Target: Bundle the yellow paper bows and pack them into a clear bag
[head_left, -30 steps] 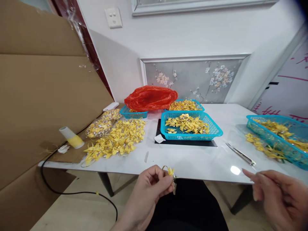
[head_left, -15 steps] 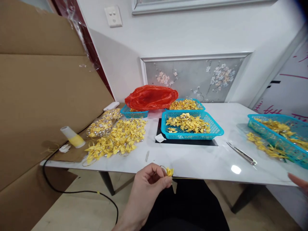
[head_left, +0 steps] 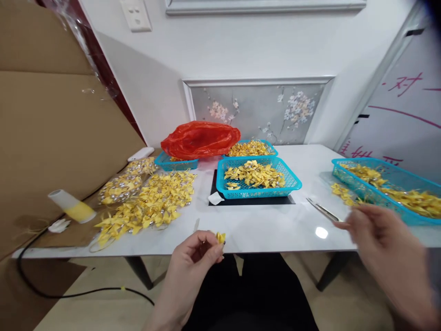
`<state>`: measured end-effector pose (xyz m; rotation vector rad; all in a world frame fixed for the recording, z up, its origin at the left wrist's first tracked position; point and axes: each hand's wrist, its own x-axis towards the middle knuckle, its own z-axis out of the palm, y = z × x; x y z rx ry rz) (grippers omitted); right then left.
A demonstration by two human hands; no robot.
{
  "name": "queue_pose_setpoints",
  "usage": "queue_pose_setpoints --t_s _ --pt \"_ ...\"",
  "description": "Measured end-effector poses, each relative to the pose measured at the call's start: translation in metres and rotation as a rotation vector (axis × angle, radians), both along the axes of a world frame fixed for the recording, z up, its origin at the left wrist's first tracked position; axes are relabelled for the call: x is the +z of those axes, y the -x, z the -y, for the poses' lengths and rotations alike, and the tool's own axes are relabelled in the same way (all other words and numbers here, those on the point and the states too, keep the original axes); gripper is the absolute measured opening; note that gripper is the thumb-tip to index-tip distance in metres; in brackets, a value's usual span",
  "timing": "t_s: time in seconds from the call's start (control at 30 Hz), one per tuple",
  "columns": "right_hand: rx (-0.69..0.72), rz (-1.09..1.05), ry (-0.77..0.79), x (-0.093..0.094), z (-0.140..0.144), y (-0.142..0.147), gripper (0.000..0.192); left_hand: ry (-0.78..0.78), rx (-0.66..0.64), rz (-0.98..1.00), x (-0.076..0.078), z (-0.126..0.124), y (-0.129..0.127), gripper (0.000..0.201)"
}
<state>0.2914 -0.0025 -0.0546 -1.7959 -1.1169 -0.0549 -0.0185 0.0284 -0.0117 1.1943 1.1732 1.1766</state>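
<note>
Head view: at lower centre the left hand [head_left: 193, 257] pinches a small yellow folded piece [head_left: 221, 237] at the desk [head_left: 262, 227] edge. Right hand [head_left: 375, 239], blurred at lower right, hovers near the tweezers [head_left: 324, 211]; whether it grips anything I cannot tell. It looks like an assembly step, calling for a tool or another piece from the blue basket [head_left: 389, 191]. Upper centre sits a second basket [head_left: 258, 177].

Glossy white desk [head_left: 275, 225]; woven blue plastic basket [head_left: 292, 183] beyond the hands; shiny metal tweezers [head_left: 322, 211]; folded yellow paper piece [head_left: 220, 237].
</note>
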Motion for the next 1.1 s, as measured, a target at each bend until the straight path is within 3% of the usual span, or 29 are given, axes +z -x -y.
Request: queue_pose_setpoints --t_s 0.07,0.13,0.33,0.47,0.73,0.93,1.0,1.1 --pt "0.167 0.025 0.089 -0.008 -0.025 0.005 0.032 -0.031 -0.022 -0.049 0.004 0.001 0.0 0.003" --pt "0.227 0.095 0.172 -0.016 -0.046 0.005 0.033 -0.088 -0.03 -0.097 0.007 0.003 -0.002 0.006" --pt "0.053 0.363 0.359 -0.025 -0.065 -0.032 0.042 -0.171 -0.063 -0.165 0.019 0.018 -0.008 0.019" --pt "0.022 0.423 0.462 -0.031 -0.066 -0.055 0.034 -0.162 -0.049 -0.14 0.025 0.024 -0.014 0.023" --pt "0.067 0.401 0.411 -0.037 -0.063 -0.056 0.02 -0.14 0.014 -0.083 0.029 0.029 -0.02 0.021" --pt "0.146 0.244 0.256 -0.02 -0.037 -0.02 0.023 -0.076 -0.024 -0.076 0.033 0.032 -0.017 0.02" --pt "0.301 0.171 0.217 -0.006 -0.016 0.007 0.025 -0.084 -0.044 -0.085 0.033 0.032 -0.016 0.02" --pt "0.626 0.095 -0.004 0.022 0.014 0.053 0.02 -0.104 -0.07 -0.094 0.032 0.03 -0.017 0.021"
